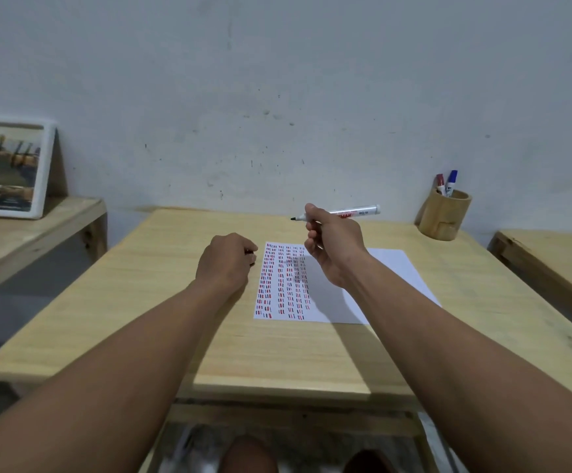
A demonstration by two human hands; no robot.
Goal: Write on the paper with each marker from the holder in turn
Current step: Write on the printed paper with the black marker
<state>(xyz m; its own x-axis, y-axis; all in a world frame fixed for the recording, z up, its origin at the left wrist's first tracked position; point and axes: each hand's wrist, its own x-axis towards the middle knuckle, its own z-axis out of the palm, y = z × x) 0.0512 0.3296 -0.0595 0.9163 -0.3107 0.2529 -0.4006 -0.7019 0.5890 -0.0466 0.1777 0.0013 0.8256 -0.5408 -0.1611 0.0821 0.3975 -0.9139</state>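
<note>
Wooden tabletop [161, 302] against a pale wall, with marked paper and marker holder.

Right hand [334, 249] holds an uncapped black-tipped marker [346, 213] above the paper [332, 295], its grip pinched round the barrel, tip pointing left. Left hand [225, 261] rests just left of the paper, grip curled shut on a small dark object, possibly the cap. Rows of red and dark dashes fill the sheet's left part. Far right, the holder [445, 216] carries a red marker [441, 184] and a blue marker [451, 182].

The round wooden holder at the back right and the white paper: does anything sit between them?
No. In the head view, only bare light wooden table separates the wooden holder from the white paper.
</note>
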